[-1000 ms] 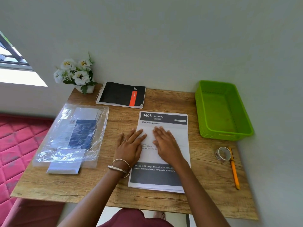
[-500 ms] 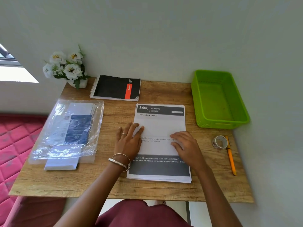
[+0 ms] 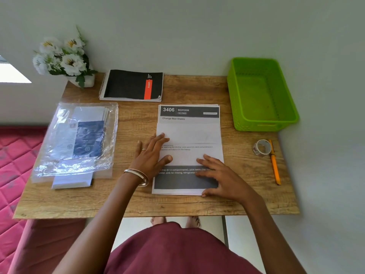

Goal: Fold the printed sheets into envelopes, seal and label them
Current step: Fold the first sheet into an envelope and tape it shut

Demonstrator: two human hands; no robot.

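Observation:
A stack of printed sheets (image 3: pixel 189 133) lies in the middle of the wooden table (image 3: pixel 136 202), the top one headed "3406 BEDROOM". A folded sheet lies over its middle. My left hand (image 3: pixel 153 155) rests flat on the left side of the sheets, fingers spread. My right hand (image 3: pixel 219 175) presses flat on the lower right part, near the stack's bottom corner. A clear plastic bag of envelopes (image 3: pixel 79 139) lies at the left. A tape roll (image 3: pixel 261 147) and an orange pen (image 3: pixel 274 165) lie at the right.
A green plastic basket (image 3: pixel 262 123) stands at the back right against the wall. A black spiral notebook (image 3: pixel 132 85) and a pot of white flowers (image 3: pixel 65 60) sit at the back. A red quilted mattress (image 3: pixel 13 161) lies left of the table.
My right hand has slid from the middle of the sheet, beside the left hand, down to the lower right corner. The left hand stays in place. The camera view has tilted further down.

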